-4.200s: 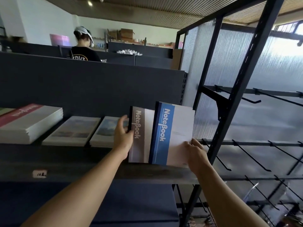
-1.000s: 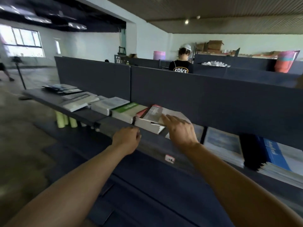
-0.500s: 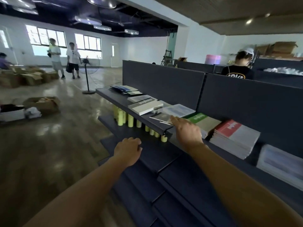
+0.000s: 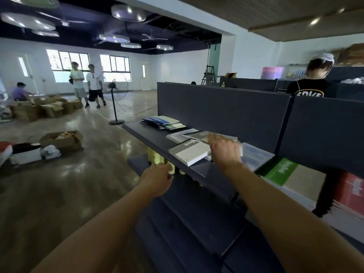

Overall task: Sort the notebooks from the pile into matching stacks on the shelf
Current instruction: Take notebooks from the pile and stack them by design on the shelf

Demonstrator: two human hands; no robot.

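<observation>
My right hand (image 4: 224,152) grips a thin grey notebook (image 4: 199,135) by its near edge and holds it just above the dark shelf (image 4: 149,134). Under and beside it sits a thick grey-and-white notebook stack (image 4: 192,152). A loose pile of blue and green notebooks (image 4: 163,122) lies at the shelf's far left end. To the right lie a pale stack (image 4: 254,154), a green-spined stack (image 4: 291,174) and a red stack (image 4: 352,192). My left hand (image 4: 157,178) hangs below the shelf's front edge, fingers loosely curled, holding nothing.
Yellow-green cylinders (image 4: 159,160) stand on the lower shelf beneath. A dark back panel (image 4: 226,109) rises behind the notebooks. A floor fan (image 4: 116,95) and cardboard boxes (image 4: 61,139) stand on the floor to the left, and people stand further back.
I have turned and moved left along the shelf. My right hand has lifted the thin grey notebook over to the grey stack. My left hand has stayed low below the shelf edge.
</observation>
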